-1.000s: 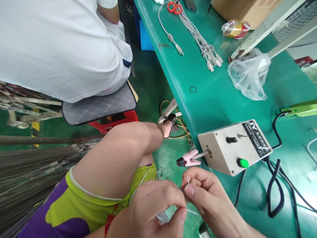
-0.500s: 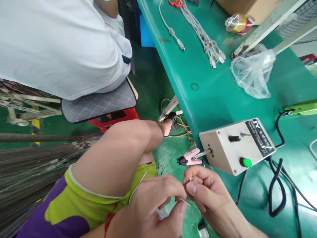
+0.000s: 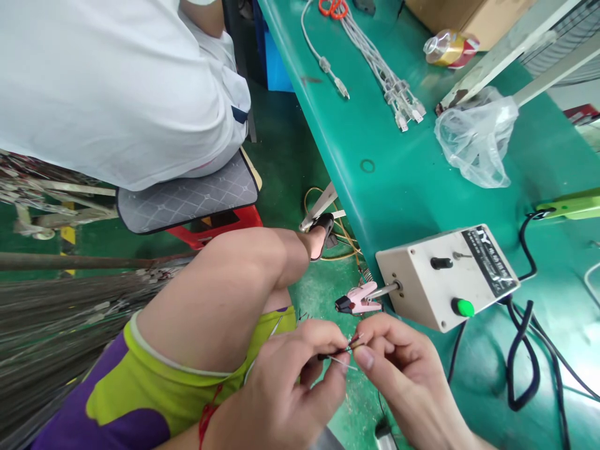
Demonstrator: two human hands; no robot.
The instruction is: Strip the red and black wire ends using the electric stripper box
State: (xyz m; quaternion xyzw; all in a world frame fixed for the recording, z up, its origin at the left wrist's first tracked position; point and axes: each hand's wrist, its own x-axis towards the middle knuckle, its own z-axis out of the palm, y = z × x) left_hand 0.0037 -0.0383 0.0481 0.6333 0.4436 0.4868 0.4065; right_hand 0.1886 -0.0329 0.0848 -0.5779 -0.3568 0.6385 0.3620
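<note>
Both of my hands meet low in the view, just in front of my raised knee. My left hand point(image 3: 285, 387) is closed in a pinch on the thin stripped wires point(image 3: 338, 359) of a cable end. My right hand point(image 3: 400, 375) pinches the same wires from the right, with coloured strands showing between thumb and finger. Right above the hands, a pink clip point(image 3: 359, 300) sticks out on a metal shaft from a beige box point(image 3: 445, 275) with a black knob and a green button, standing at the edge of the green table point(image 3: 398, 181).
A person in a white shirt point(image 3: 107, 81) sits on a cushioned stool at the left. A large bundle of grey cables point(image 3: 60, 325) lies at my left. On the table lie white cables with connectors point(image 3: 394, 94), a plastic bag point(image 3: 473, 144), orange scissors, a tape roll, black cords point(image 3: 520, 362).
My left hand's fingers moved up and closed on the wire tips beside my right fingers; the strands are drawn out a little between the two hands. The view shifted slightly.
</note>
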